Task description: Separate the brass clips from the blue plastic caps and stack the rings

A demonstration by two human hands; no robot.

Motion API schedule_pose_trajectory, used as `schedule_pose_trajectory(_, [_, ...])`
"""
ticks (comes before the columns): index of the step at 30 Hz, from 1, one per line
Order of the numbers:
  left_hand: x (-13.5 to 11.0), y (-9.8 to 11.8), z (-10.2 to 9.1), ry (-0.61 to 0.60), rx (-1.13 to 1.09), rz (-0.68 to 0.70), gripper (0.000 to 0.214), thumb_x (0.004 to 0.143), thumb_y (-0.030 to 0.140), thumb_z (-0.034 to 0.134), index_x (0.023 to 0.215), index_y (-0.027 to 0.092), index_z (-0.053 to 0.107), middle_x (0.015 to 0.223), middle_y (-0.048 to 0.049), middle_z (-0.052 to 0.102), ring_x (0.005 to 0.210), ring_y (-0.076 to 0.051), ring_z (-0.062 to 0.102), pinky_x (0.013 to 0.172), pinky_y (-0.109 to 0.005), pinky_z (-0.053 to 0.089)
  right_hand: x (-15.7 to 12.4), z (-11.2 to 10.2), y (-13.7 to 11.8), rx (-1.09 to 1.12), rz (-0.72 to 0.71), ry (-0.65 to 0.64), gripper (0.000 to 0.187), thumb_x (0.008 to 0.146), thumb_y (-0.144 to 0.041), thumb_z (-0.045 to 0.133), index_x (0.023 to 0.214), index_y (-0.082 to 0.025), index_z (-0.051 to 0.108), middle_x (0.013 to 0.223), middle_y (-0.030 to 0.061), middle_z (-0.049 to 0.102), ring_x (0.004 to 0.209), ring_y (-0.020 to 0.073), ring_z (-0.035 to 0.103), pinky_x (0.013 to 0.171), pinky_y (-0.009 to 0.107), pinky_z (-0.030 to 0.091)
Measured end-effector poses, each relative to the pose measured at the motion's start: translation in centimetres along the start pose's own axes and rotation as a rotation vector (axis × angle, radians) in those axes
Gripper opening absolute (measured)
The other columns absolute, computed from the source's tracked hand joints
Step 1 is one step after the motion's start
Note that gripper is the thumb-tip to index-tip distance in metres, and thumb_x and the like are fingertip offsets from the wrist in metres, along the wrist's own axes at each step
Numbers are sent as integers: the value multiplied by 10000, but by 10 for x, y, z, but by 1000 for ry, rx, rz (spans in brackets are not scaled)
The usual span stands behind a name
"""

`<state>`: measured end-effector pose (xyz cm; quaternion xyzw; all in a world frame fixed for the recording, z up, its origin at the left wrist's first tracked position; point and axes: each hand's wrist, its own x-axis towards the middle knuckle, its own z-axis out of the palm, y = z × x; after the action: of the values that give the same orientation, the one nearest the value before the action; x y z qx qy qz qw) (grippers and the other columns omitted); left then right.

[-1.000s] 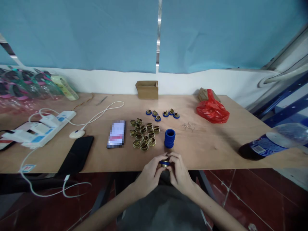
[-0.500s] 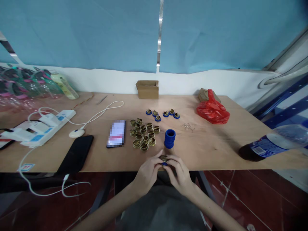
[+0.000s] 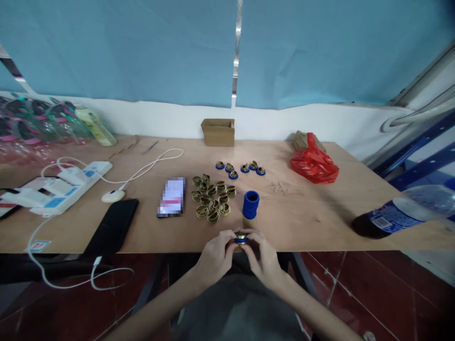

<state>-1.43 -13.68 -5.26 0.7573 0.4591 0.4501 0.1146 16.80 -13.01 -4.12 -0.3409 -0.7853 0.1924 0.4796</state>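
Just over the table's front edge, my left hand (image 3: 217, 252) and my right hand (image 3: 262, 254) pinch one round brass fitting (image 3: 241, 234) between them. A blue ring (image 3: 241, 240) sits around its lower part, partly covered by my fingertips. Beyond my hands stands an upright stack of blue rings (image 3: 250, 205). Left of the stack lies a group of several brass fittings (image 3: 213, 205) showing no blue rings. Farther back are several brass fittings seated in blue rings (image 3: 233, 174).
Small thin metal pieces (image 3: 277, 187) lie right of the stack. Two phones (image 3: 172, 196), a power strip (image 3: 71, 189) and white cables are at left. A cardboard box (image 3: 219, 132), red plastic bag (image 3: 314, 163) and cola bottle (image 3: 394, 215) also stand or lie on the table (image 3: 320, 237).
The brass fitting has turned in my fingers, and more of its rim and blue ring shows. My fingers have drawn in closer around it. Things on the table have stayed put.
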Motion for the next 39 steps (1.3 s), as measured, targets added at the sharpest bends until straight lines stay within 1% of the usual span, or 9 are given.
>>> schedule_pose_trajectory(5, [3,1,-7,29,55,140,134,963,137,522,1070,211,552,865,-36,734,769,-170,749,736,-270,617,-1,-2,0,18,14,11,289,979,-89,509,1229,-233,521,1153,103,705,1062,208,717,903,356,627])
schedule_pose_trajectory(8, [6,1,-12,18,18,228,170,957,124,540,1105,207,556,891,-47,735,803,-170,745,769,-273,615,-3,-2,1,25,20,8,283,974,-90,500,1217,-234,522,1151,106,701,1055,214,716,893,365,628])
schedule_pose_trajectory(10, [8,0,-15,-9,-6,280,195,949,105,555,1117,203,553,932,-59,741,846,-175,746,804,-282,616,-4,-3,1,32,22,-1,287,971,-90,500,1219,-235,517,1156,108,696,1052,216,715,888,369,627])
schedule_pose_trajectory(12, [9,-2,-17,-47,-14,307,191,944,110,581,1110,199,547,946,-67,744,853,-178,742,799,-283,615,-3,-4,0,42,16,-6,295,964,-85,502,1218,-234,509,1149,105,691,1041,213,714,879,363,627])
schedule_pose_trajectory(15, [9,-3,-19,-83,-13,324,175,947,131,603,1095,199,539,910,-60,738,818,-174,733,765,-272,610,-2,-5,-1,46,5,-15,294,956,-81,496,1208,-234,500,1125,101,689,1014,208,712,855,351,629])
schedule_pose_trajectory(21, [10,-2,-18,-81,-1,361,144,964,132,554,1087,205,542,813,-25,693,692,-151,679,680,-254,577,0,-6,-3,27,13,-18,280,958,-85,482,1196,-232,502,1093,100,690,981,203,711,832,342,631])
schedule_pose_trajectory(23, [10,-2,-18,-89,5,360,128,968,136,543,1076,206,540,801,-22,681,684,-154,667,672,-255,571,0,-6,-2,28,21,-15,263,960,-91,488,1182,-231,504,1091,99,690,977,202,711,828,337,629])
schedule_pose_trajectory(31, [10,-2,-16,-58,45,357,116,963,142,541,1049,213,510,792,-13,670,682,-152,660,662,-254,561,-2,-3,-3,32,59,-4,236,960,-104,521,1161,-227,513,1096,97,696,936,193,709,788,314,619])
schedule_pose_trajectory(39, [7,-3,-15,-45,29,339,125,962,154,559,1067,211,524,830,-26,713,725,-159,709,717,-263,590,-3,-1,2,70,80,13,178,964,-139,574,1115,-224,535,1056,80,679,835,173,681,730,297,593])
